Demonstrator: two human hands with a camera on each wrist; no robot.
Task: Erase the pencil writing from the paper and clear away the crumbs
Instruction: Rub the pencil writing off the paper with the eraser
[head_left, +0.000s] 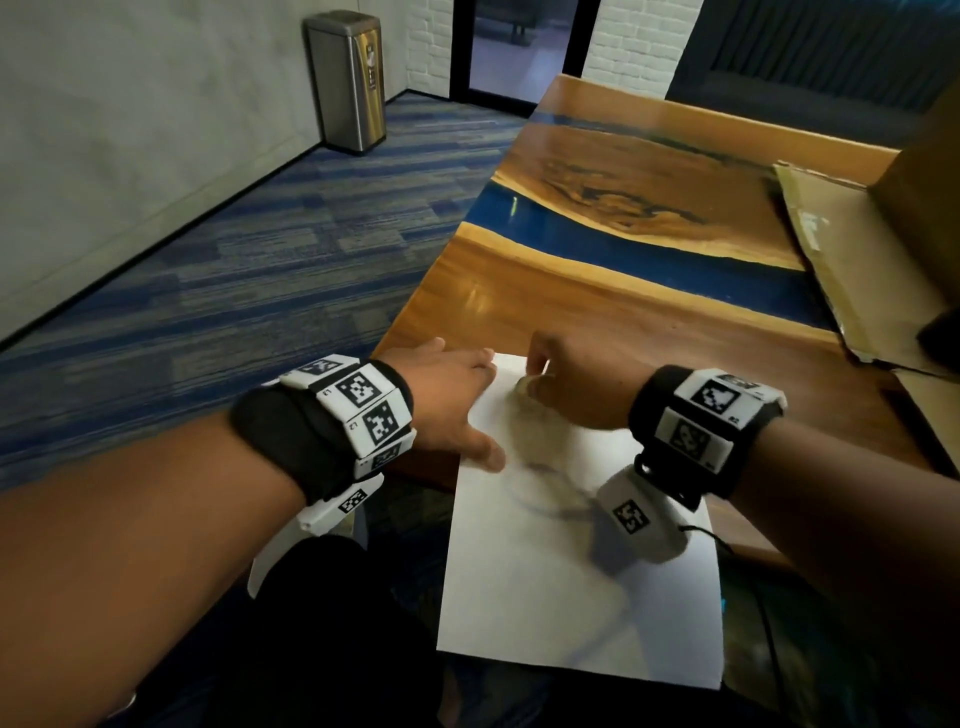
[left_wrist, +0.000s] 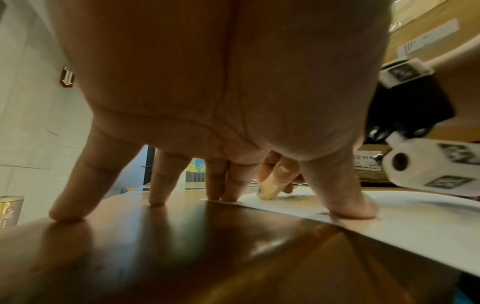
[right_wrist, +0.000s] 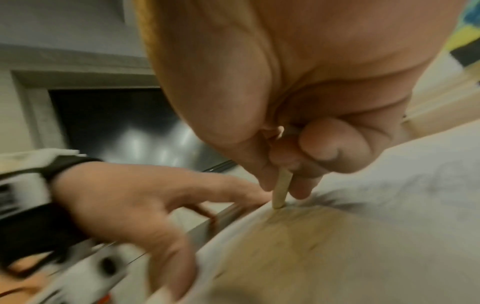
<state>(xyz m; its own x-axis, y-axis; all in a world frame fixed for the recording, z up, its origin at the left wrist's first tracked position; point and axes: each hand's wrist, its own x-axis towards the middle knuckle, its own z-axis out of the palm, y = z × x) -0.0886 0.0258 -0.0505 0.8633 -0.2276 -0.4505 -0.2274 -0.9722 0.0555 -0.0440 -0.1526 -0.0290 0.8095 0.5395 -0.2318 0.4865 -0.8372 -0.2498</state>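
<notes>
A white sheet of paper (head_left: 545, 582) is lying on the near end of a glossy wooden desk (head_left: 561, 291) with a blue band running across it, and the sheet's near edge is hanging out past the desk's edge. The left hand (head_left: 447, 400) is spreading flat with straight fingers over the paper's far left corner: in the left wrist view the thumb (left_wrist: 348, 201) and two fingertips are pressing on the sheet while the other two fingers are standing on bare wood just beside it. The right hand (head_left: 571, 389) is curling its fingers round a pale yellowish eraser (left_wrist: 270, 190), pinching it between thumb and fingertips, and the eraser's lower end is touching the paper near that same far corner, close to the left hand's fingers. Grey pencil marks (head_left: 540, 493) are showing smudged and blurred on the sheet between the two wrists; whether crumbs are lying there cannot be told. Flattened cardboard (head_left: 831, 249) is lying on the desk's right side, well apart from the paper, and a steel bin (head_left: 348, 83) is standing on the carpet by the wall.
</notes>
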